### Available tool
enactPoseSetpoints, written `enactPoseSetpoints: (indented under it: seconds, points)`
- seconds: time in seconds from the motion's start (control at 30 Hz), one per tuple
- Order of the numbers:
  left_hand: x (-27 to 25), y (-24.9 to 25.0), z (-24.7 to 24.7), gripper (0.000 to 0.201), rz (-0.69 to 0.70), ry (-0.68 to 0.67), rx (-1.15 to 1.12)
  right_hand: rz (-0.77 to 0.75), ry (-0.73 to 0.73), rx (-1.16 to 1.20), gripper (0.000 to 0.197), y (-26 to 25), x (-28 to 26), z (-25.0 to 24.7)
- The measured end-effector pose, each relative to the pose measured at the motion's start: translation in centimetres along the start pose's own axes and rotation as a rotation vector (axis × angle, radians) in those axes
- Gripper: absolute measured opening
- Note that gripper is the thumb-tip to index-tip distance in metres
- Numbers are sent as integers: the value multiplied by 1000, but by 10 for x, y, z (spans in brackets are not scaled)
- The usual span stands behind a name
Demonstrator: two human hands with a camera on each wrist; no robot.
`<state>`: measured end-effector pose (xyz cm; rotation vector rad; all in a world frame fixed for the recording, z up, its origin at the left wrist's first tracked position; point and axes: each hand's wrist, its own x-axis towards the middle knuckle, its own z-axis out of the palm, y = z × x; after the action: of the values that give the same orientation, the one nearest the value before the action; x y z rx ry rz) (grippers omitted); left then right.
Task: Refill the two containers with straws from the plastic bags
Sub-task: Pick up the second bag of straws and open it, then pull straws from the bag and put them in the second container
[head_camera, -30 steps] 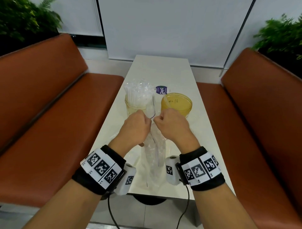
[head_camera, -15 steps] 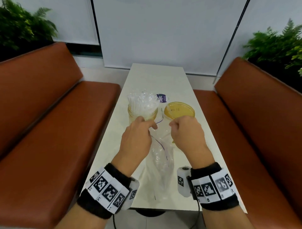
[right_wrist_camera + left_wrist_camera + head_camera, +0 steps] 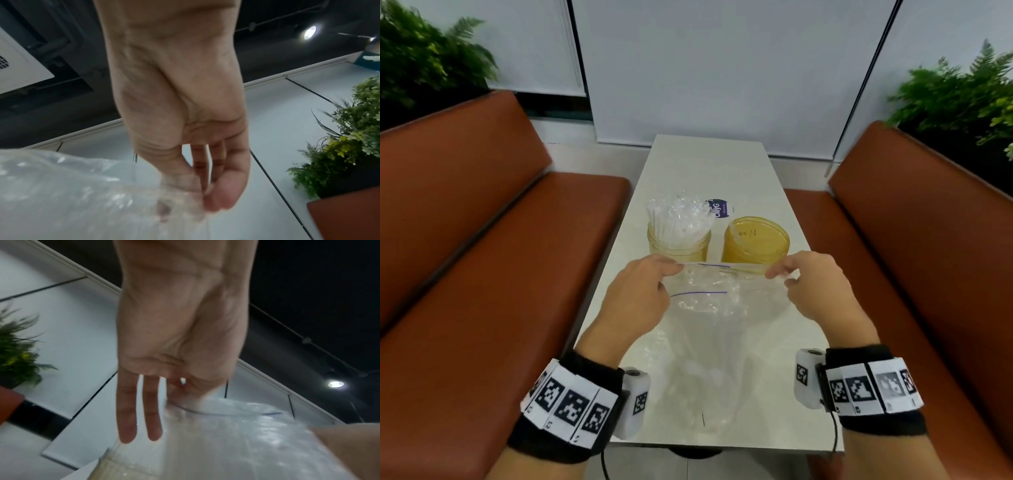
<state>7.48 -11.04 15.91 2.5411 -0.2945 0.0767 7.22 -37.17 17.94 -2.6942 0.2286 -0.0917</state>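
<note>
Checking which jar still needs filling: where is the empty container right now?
In the head view, the empty container stands mid-table, right of the straw-filled container and just beyond the plastic bag.

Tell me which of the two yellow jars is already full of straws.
The jar on the left, near the left hand: white straws stand in it. The jar on the right has none visible.

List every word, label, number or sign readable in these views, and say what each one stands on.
"ClayG": on the round purple and white sticker on the table behind the jars; the smaller print under it is too blurred to read.
Handwritten marks on the right jar: too blurred to read.
Black and white square codes on both wristbands: patterns, their tiny digits unreadable.
</note>
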Motion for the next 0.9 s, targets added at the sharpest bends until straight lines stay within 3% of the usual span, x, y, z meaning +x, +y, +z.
enactPoseSetpoints:
  seconds: [0.13,0.2,0.27,0.33,0.4,0.47,0.53,0.63,0.77,0.9]
  points:
    - [2,4,-2,74,23,-206,-203,-55,28,-164,28,6,9,7]
    - [3,6,-1,78,13,-238,-248,-105,79,-175,20,3,11,7]
    - [5,6,2,79,-22,-223,-314,-235,194,-80,13,-12,9,6]
    - [6,8,6,80,-41,-220,-373,-429,201,70,18,-34,3,7]
    - [8,9,8,80,-33,-222,-398,-555,21,60,33,-53,-1,13]
    - [8,11,9,78,-25,-215,-440,-568,-209,-174,56,-62,1,21]
    - [9,11,11,78,-24,-201,-497,-572,-315,-300,62,-66,4,27]
    - [9,7,13,70,-16,-167,-511,-640,-210,-246,40,-67,8,36]
    - [4,3,13,66,-51,-148,-533,-675,-90,-188,29,-63,11,39]
    - [1,6,18,65,-40,-127,-553,-732,-35,59,12,-63,17,39]
